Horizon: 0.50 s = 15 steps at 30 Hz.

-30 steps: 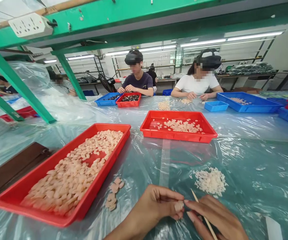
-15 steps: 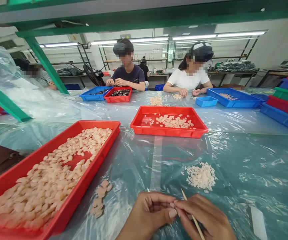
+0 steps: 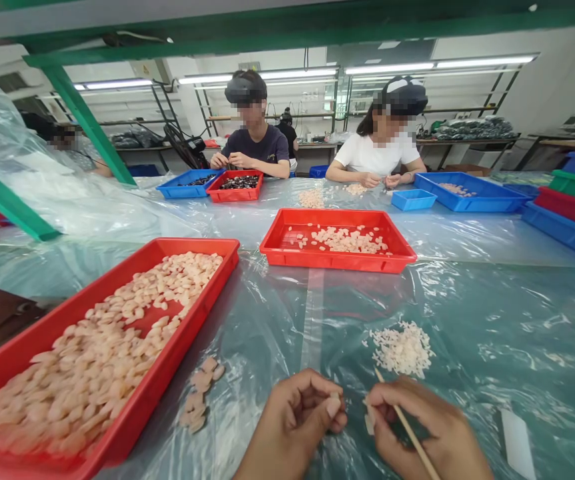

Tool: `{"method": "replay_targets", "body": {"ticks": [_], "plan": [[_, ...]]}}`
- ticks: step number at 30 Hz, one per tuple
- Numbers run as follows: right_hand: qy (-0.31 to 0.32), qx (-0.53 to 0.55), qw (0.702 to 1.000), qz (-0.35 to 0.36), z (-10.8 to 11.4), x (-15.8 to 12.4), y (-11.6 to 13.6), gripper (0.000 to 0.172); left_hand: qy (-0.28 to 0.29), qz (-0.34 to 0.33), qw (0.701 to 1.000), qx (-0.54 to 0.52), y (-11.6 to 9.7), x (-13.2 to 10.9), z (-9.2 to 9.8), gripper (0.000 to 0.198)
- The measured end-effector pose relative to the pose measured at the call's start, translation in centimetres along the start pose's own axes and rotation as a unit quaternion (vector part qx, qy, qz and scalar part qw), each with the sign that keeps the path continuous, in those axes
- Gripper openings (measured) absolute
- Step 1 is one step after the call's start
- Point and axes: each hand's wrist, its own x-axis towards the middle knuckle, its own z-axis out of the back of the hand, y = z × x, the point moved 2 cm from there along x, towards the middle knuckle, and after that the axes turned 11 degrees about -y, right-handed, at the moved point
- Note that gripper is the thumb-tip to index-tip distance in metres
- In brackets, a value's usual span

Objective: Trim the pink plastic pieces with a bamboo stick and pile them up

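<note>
Near the near edge of the table (image 3: 492, 313), two hands are held close together just above the plastic sheet. The left hand (image 3: 294, 423) is curled shut, with a small pale piece (image 3: 336, 402) pinched between thumb and forefinger. The right hand (image 3: 430, 430) is closed around a thin wooden stick (image 3: 407, 430), and a pale sliver (image 3: 368, 419) is seen at its fingertips. The stick's long axis runs from the lower right up toward the upper left, so its tip points at the gap between the hands; the pale piece lies just to the left of that tip, apart from it. A heap of white bits (image 3: 401, 350) lies just beyond the right hand, the nearer one. A short row of pink pieces (image 3: 200, 393) lies left of the left hand, beside the red tray (image 3: 207, 307) of pink pieces.
</note>
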Motion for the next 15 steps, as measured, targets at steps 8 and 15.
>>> {"method": "replay_targets", "body": {"ticks": [8, 15], "plan": [[-0.021, -0.212, 0.976, -0.047, 3.7, 1.6, -4.8, 0.029, 0.073, -0.065, 0.96, 0.261, 0.1, -0.1, 0.3, 0.019], [0.069, 0.037, 0.993, -0.092, 2.2, 0.3, -1.3, 0.021, 0.161, -0.2, 0.851, 0.459, 0.2, -0.8, -0.3, 0.014]]}}
